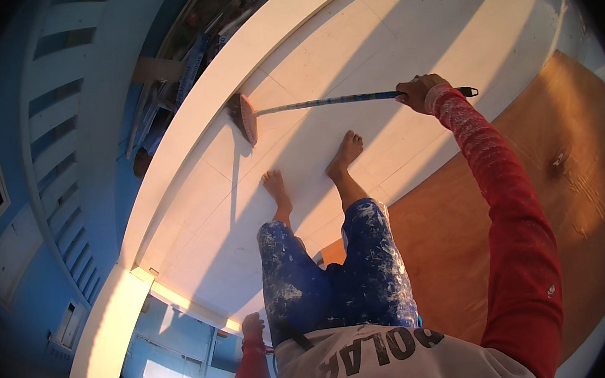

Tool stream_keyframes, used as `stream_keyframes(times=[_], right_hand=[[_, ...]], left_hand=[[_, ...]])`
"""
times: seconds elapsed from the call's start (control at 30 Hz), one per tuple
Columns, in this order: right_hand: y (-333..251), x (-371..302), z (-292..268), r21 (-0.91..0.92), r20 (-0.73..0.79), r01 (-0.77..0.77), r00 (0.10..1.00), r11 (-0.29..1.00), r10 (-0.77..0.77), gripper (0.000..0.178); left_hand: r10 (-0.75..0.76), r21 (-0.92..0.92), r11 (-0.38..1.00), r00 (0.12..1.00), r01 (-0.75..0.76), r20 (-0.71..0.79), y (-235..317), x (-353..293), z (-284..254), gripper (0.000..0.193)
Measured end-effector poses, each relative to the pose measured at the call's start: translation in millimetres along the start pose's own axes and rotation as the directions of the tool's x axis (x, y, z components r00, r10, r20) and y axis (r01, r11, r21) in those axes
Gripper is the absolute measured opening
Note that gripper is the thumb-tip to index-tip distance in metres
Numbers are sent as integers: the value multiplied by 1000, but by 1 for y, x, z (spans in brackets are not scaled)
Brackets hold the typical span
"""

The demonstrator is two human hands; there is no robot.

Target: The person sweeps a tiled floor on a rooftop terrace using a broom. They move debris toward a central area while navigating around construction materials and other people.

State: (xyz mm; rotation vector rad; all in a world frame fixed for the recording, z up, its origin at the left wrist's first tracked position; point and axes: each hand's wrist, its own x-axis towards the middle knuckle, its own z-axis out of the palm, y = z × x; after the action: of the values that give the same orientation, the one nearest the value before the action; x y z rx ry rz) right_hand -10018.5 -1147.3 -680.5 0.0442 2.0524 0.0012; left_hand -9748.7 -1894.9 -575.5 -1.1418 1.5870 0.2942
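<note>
A long-handled broom stretches across the upper middle, its pinkish head down on the tiled floor beside the low wall. My right hand is wrapped round the handle near its black end, with the red sleeve dusted white. Down at the lower left, my left hand hangs near the wall's inner side. Its fingers look curled in, and nothing shows in them. Between the broom and my paint-splashed blue shorts, my bare feet stand on the floor.
A pale low wall curves along the left and top. A brown wooden board lies at the right. Beyond the wall are piled materials and a blue building with slatted openings. Sunlight and shadow stripe the pale tiles.
</note>
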Motion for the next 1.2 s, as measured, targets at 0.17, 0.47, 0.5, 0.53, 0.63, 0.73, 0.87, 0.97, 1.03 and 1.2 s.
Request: stream_keyframes(times=[0.17,0.47,0.5,0.53,0.63,0.73,0.87,0.97,1.03,1.2], right_hand=[[273,-185,-63,-304,-281,-638,770,707,573,31],[100,-240,16,124,-381,66,924,990,-14,21],[39,-203,32,202,-349,159,934,966,-81,16],[-23,-164,46,212,-266,191,955,959,-131,20],[-189,-48,76,162,-20,256,966,953,-256,26],[-209,13,93,125,104,161,979,979,-175,32],[7,-44,60,84,134,-112,986,990,100,32],[219,-173,23,5,-43,-437,899,900,437,31],[295,-255,13,-205,-237,-621,782,757,577,30],[221,-372,71,175,-270,-646,695,743,667,30]], left_hand=[[408,478,743,883,-469,231,-47,-10,52,20],[371,345,854,921,-389,119,-8,3,79,25],[379,338,854,918,-395,116,1,7,74,26],[395,335,849,912,-408,110,10,11,70,27],[480,335,810,872,-482,95,44,20,48,29],[506,474,778,858,-412,-85,69,29,27,30],[409,297,890,894,-346,-185,80,34,-7,26],[401,333,880,905,-338,-140,84,36,-16,26],[418,360,865,899,-350,-129,94,34,-13,25],[574,737,507,813,-447,98,147,3,-5,38]])
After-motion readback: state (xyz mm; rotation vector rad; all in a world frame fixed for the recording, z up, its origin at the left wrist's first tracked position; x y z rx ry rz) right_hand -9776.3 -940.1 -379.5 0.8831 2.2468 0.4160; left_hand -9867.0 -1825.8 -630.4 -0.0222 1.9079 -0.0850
